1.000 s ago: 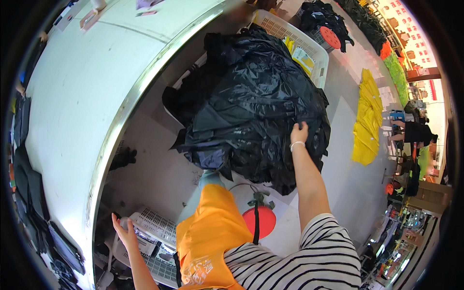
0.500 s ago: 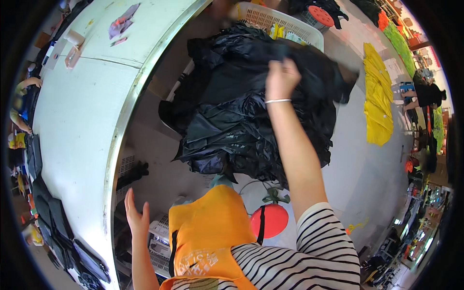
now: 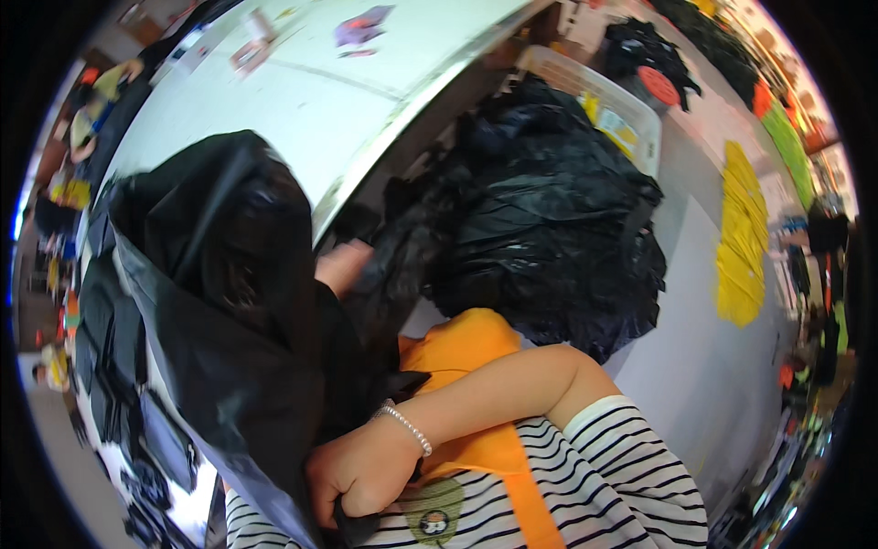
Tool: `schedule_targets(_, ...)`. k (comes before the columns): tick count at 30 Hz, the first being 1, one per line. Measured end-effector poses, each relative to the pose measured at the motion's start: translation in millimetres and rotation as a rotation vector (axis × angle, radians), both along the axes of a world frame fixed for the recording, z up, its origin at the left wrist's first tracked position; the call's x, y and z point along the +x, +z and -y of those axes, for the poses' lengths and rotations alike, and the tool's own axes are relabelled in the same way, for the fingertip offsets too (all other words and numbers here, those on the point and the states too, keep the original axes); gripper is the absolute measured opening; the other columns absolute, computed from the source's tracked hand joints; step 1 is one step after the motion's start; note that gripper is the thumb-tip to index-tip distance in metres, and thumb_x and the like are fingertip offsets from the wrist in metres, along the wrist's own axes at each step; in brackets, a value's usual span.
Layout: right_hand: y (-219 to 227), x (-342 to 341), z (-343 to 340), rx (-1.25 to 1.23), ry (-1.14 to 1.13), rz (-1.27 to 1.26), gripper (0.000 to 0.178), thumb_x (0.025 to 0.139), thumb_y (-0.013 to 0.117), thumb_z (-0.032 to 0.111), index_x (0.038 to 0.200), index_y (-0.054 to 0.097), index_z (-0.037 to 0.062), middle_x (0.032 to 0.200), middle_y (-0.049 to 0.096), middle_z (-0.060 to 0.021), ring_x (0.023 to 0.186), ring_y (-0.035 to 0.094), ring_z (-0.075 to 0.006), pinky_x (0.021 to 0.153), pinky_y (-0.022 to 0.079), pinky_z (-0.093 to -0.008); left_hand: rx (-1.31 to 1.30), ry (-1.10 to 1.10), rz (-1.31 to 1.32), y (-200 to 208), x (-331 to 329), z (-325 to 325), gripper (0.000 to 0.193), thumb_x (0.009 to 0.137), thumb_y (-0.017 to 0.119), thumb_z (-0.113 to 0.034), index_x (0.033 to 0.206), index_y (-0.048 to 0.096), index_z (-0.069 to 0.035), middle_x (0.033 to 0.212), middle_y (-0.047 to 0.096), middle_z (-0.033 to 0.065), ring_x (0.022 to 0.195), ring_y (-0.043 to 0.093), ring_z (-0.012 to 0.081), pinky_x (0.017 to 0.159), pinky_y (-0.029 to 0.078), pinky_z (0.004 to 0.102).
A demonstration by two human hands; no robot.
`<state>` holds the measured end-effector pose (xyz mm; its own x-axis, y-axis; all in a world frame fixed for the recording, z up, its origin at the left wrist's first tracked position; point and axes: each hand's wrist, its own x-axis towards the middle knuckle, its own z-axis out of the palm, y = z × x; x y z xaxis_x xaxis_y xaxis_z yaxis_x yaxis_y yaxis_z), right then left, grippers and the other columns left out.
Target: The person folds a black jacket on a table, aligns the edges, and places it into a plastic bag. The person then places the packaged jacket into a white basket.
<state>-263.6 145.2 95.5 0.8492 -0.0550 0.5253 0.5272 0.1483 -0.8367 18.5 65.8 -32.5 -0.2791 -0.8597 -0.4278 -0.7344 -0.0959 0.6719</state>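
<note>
A large black cloth piece [image 3: 219,274], thin and slightly shiny like a garment, hangs in front of me on the left, over the table's edge. My right hand [image 3: 361,476], with a beaded bracelet on its wrist, reaches across my body and is closed on the cloth's lower edge. Partly behind the cloth, my left hand [image 3: 343,267] shows only as a blur near the table edge; its fingers and forearm are mostly hidden. Beyond it lies a big heap of crumpled black cloth [image 3: 558,210].
A white table [image 3: 302,101] stretches along the left, with stacked black pieces [image 3: 110,357] on its far side. Behind the heap stand a white plastic basket [image 3: 645,123] and a red-topped stool [image 3: 658,87]. Yellow cloth [image 3: 741,238] lies on the floor at right.
My right hand has gone from the heap down and left across my body, now gripping black cloth. A black piece is off the heap, by the table. The view has turned left.
</note>
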Motion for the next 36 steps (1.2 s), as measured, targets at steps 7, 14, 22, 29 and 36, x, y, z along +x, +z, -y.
schedule_targets(7, 6.2, 47.1, 15.0, 0.282, -0.025, -0.18, 0.026, 0.066, 0.046, -0.005, 0.086, 0.062, -0.0056, 0.077, 0.063, -0.0155, 0.076, 0.061, -0.0217, 0.071, 0.047, -0.0291, 0.034, 0.507, -0.461, -48.8, 24.9, -166.4, 0.052, 0.087, 0.053, -0.007, 0.137, 0.041, -0.008, 0.131, 0.051, 0.0138, 0.12, 0.049, 0.0254, 0.102, 0.037, 0.0392)
schedule_targets(14, -8.7, 91.4, 48.6, -0.45, -0.605, -0.324, 0.029, 0.072, 0.044, -0.006, 0.098, 0.057, -0.004, 0.087, 0.062, -0.0218, 0.084, 0.063, -0.0344, 0.078, 0.048, -0.0351, -0.39, 1.033, -0.787, -31.2, 43.1, -207.0, 0.052, 0.087, 0.053, -0.006, 0.137, 0.042, -0.008, 0.13, 0.052, 0.0136, 0.12, 0.049, 0.0252, 0.102, 0.037, 0.0392)
schedule_targets(22, -17.3, 203.4, 54.5, -0.414, -0.135, -0.589, 0.025, 0.079, 0.052, 0.005, 0.1, 0.061, -0.004, 0.087, 0.065, -0.0085, 0.085, 0.059, -0.0125, 0.08, 0.047, -0.0268, -0.758, 1.395, -0.655, 26.2, 125.5, -316.1, 0.052, 0.086, 0.053, -0.006, 0.137, 0.042, -0.008, 0.13, 0.052, 0.0135, 0.121, 0.049, 0.025, 0.103, 0.036, 0.0393)
schedule_targets(29, 19.6, 251.5, 0.9, -0.465, -0.087, -0.365, 0.03, 0.081, 0.07, 0.026, 0.097, 0.07, 0.0003, 0.084, 0.07, -0.011, 0.077, 0.062, -0.0148, 0.075, 0.048, -0.0262, -0.803, 1.166, -0.111, 77.7, 101.4, -411.6, 0.053, 0.085, 0.054, -0.006, 0.137, 0.042, -0.008, 0.129, 0.052, 0.0133, 0.121, 0.049, 0.0248, 0.103, 0.036, 0.0393)
schedule_targets(36, -24.4, 307.4, -22.0, -0.424, -0.343, -0.276, 0.018, 0.08, 0.069, 0.014, 0.092, 0.07, 0.0011, 0.073, 0.068, -0.0089, 0.068, 0.06, -0.0116, 0.065, 0.048, -0.0254, -0.534, 0.53, -0.02, 48.8, 29.4, -359.3, 0.06, 0.079, 0.059, -0.001, 0.137, 0.042, -0.009, 0.129, 0.052, 0.0111, 0.123, 0.046, 0.0247, 0.105, 0.033, 0.0394)
